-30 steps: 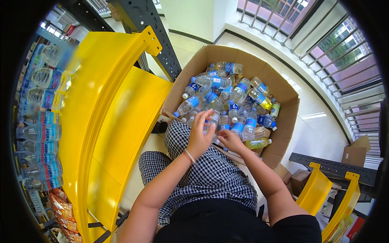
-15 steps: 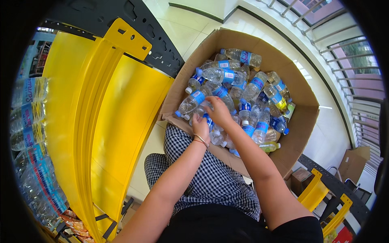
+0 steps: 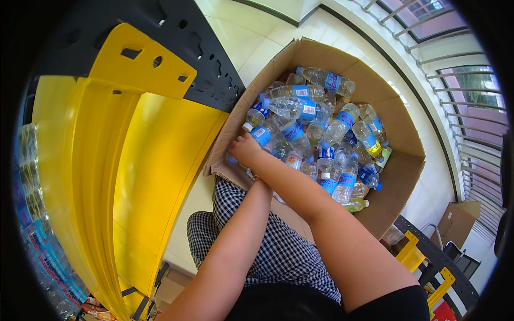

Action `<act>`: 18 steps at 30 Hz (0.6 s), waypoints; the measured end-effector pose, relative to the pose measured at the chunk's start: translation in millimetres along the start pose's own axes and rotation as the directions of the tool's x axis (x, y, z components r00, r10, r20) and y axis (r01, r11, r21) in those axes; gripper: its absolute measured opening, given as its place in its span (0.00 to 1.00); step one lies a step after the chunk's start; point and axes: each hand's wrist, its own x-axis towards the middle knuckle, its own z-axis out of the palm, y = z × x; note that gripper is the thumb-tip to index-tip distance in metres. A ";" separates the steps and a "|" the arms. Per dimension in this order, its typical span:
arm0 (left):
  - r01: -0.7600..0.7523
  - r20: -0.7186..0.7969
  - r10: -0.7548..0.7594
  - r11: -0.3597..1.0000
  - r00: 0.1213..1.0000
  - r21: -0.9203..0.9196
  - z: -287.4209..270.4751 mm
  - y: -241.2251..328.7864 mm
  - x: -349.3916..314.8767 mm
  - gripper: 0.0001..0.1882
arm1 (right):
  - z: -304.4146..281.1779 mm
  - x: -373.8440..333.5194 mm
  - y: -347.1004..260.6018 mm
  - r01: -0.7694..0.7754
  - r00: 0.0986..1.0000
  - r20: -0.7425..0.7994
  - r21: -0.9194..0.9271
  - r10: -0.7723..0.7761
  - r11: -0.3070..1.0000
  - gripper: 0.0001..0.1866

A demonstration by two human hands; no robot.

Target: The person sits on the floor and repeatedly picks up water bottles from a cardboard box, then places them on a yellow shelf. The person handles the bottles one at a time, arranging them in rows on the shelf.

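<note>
An open cardboard box [image 3: 404, 131] holds a heap of clear plastic bottles, mostly with blue labels. My right hand [image 3: 246, 151] reaches across to the box's near left side, its fingers curled over the neck end of a blue-labelled bottle [image 3: 261, 135]. That bottle's blue cap [image 3: 232, 160] pokes out beside the fingers. Beneath my right forearm, my left hand [image 3: 251, 174] is low at the box's near wall; its fingers are mostly hidden, and whatever it holds cannot be made out. A bottle with a white and orange label [image 3: 293, 159] lies just right of my right forearm.
A yellow shelf panel [image 3: 166, 176] with a dark metal upright [image 3: 219, 69] stands close on the left. Packed water bottles [image 3: 51, 262] are at the far left. Railings [image 3: 463, 115] line the right wall, with another cardboard box [image 3: 458, 219] at the lower right.
My right hand has moved left and slightly down onto the bottle by the box's edge. My left hand has dropped down and left, under the right forearm. The view has shifted slightly.
</note>
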 end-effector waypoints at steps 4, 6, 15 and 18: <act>-0.057 0.001 0.057 0.998 0.998 0.019 5.2 -17.6 -6.8 0.26 | 12.9 -27.2 13.7 0.033 0.948 -0.319 0.153 0.018 0.988 0.17; -0.110 -0.003 0.111 0.993 0.994 0.047 9.3 -27.4 -8.1 0.27 | 9.6 -53.5 21.7 0.072 0.878 -0.472 0.294 0.079 0.953 0.17; -0.767 0.604 0.601 0.022 0.522 0.641 19.7 45.5 -100.4 0.36 | -115.5 -214.7 -6.8 0.255 0.664 -0.597 0.747 0.450 0.614 0.22; -0.758 0.743 0.227 -0.029 0.630 0.652 41.7 88.3 -184.0 0.45 | -154.5 -257.6 -20.3 0.371 0.610 -0.642 0.750 0.465 0.548 0.21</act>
